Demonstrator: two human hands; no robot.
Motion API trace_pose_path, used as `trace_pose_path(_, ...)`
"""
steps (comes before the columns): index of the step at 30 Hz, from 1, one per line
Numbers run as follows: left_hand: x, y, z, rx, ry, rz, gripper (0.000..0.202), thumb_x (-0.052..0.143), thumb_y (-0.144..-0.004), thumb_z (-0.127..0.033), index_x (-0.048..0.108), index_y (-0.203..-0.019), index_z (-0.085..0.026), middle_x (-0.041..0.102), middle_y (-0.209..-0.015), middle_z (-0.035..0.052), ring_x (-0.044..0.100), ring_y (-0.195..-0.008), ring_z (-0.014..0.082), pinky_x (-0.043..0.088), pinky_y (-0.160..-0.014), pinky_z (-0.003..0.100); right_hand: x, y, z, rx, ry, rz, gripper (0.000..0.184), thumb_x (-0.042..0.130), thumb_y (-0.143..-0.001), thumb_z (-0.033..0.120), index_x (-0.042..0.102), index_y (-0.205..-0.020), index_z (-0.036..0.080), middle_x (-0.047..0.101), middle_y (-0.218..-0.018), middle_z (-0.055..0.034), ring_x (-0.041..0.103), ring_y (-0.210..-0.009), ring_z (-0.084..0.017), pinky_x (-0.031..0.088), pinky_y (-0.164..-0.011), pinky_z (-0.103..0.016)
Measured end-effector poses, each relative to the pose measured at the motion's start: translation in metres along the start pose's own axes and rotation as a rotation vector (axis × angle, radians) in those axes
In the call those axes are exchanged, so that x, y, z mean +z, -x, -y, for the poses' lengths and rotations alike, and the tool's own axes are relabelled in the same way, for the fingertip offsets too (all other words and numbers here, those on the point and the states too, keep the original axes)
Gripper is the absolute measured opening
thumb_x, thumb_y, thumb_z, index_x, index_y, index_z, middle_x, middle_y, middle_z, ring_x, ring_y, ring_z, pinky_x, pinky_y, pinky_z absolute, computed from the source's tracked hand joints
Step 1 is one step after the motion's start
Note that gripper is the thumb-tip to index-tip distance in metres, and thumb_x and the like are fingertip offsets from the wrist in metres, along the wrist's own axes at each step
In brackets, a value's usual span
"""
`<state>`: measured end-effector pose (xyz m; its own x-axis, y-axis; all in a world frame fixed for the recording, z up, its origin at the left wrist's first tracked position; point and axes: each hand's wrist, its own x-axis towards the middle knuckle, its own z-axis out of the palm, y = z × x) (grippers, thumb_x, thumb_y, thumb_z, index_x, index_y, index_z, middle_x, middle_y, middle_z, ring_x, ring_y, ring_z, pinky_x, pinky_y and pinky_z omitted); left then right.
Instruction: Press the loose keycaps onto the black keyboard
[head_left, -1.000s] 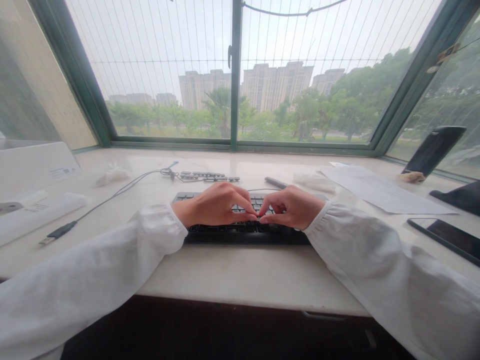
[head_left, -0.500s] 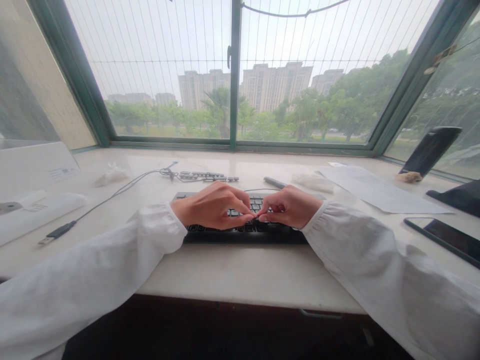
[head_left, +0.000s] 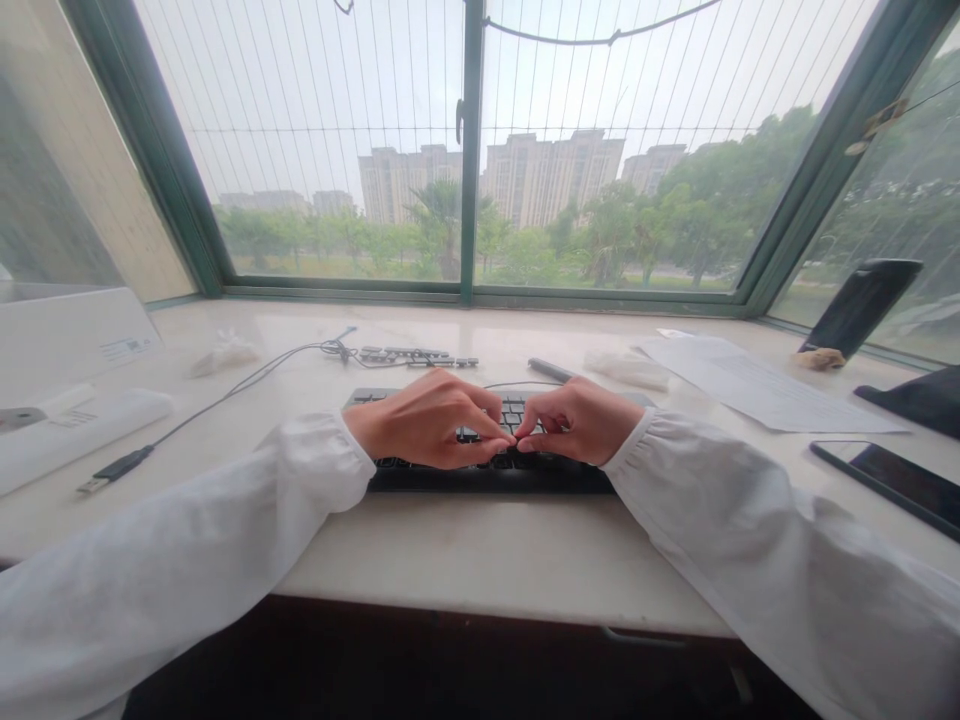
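The black keyboard (head_left: 491,483) lies flat on the white table (head_left: 480,555), in front of the window and under both hands. The left hand (head_left: 439,420) is over the left and middle keys, with its thumb and pointing finger bent close together. The right hand (head_left: 583,422) is over the right side, and its thumb and pointing finger are bent in too. The tips of both hands meet just above the keys, near the middle. I cannot tell if they are pinching something tiny, because the fingers hide that spot.

Behind the keyboard, small dark key caps (head_left: 409,354) lie in rows. A dark stick (head_left: 550,370) lies to their right, and next to it is a see-through bag (head_left: 628,370). On the left, a thin black cord (head_left: 238,385) runs to a plug (head_left: 114,470) near a white box (head_left: 71,330).

On the right there is a sheet of paper (head_left: 765,382), and a phone (head_left: 896,487) lies nearer the person. Farther back, a tall black thing (head_left: 862,305) leans by a tan lump (head_left: 821,359). Outside the window (head_left: 466,150) are trees (head_left: 675,225) and tall buildings (head_left: 555,175).
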<state>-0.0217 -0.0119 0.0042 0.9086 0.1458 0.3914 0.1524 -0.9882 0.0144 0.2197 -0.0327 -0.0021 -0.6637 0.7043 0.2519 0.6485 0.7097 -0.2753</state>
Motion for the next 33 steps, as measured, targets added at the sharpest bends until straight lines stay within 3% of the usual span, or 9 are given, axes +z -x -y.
trace_pose_path(7,0.0002,0.0002,-0.0017,-0.010,-0.023,-0.015,0.023,0.055,-0.092,-0.030,0.077,-0.087,-0.025,0.063,-0.067,-0.0011,0.046,-0.051,0.0078,0.032,-0.053,0.025,0.0005,-0.0001,0.0013,0.044,-0.005,0.013,0.023,0.068,-0.080,0.040,0.075,-0.084,0.018,0.052,-0.050,0.0059,0.044,-0.045,-0.007,0.030,-0.051,-0.021)
trace_pose_path(12,0.0014,-0.0012,-0.0029,-0.024,0.009,-0.034,0.027,0.056,-0.091,-0.029,0.075,-0.073,-0.021,0.066,-0.069,0.0000,0.052,-0.053,0.0075,0.035,-0.054,0.024,0.0003,-0.0004,0.0021,0.066,-0.011,0.024,0.023,0.069,-0.080,0.040,0.075,-0.085,0.019,0.053,-0.050,0.0055,0.045,-0.046,-0.008,0.030,-0.052,-0.021)
trace_pose_path(17,0.0009,-0.0017,-0.0036,0.032,0.084,-0.068,0.020,0.057,-0.090,-0.024,0.077,-0.093,-0.022,0.075,-0.101,0.0032,0.066,-0.067,0.0093,0.045,-0.059,0.020,-0.0003,-0.0009,0.0037,0.096,-0.010,0.027,0.025,0.068,-0.079,0.043,0.077,-0.084,0.019,0.052,-0.050,0.0055,0.042,-0.045,-0.008,0.030,-0.052,-0.023)
trace_pose_path(24,0.0012,-0.0003,-0.0016,0.012,0.096,-0.006,0.022,0.057,-0.091,-0.024,0.078,-0.092,-0.022,0.077,-0.098,0.0033,0.071,-0.075,0.0127,0.052,-0.069,0.021,0.0007,-0.0008,0.0029,0.099,-0.022,0.026,0.025,0.069,-0.079,0.042,0.077,-0.085,0.019,0.050,-0.049,0.0059,0.044,-0.046,-0.008,0.029,-0.052,-0.023)
trace_pose_path(28,0.0019,-0.0007,-0.0065,0.006,0.051,-0.012,0.022,0.057,-0.089,-0.024,0.079,-0.087,-0.023,0.077,-0.098,0.0034,0.071,-0.073,0.0135,0.052,-0.066,0.021,0.0015,-0.0009,0.0039,0.096,0.004,0.019,0.023,0.071,-0.079,0.039,0.077,-0.086,0.018,0.049,-0.048,0.0063,0.043,-0.045,-0.008,0.028,-0.052,-0.022)
trace_pose_path(33,0.0025,-0.0033,-0.0080,-0.047,0.164,-0.008,0.022,0.057,-0.090,-0.023,0.079,-0.088,-0.021,0.077,-0.088,0.0043,0.070,-0.070,0.0127,0.052,-0.065,0.021,0.0002,-0.0012,0.0074,0.125,0.018,-0.005,0.020,0.073,-0.077,0.038,0.079,-0.082,0.019,0.052,-0.050,0.0047,0.044,-0.047,-0.008,0.028,-0.052,-0.022)
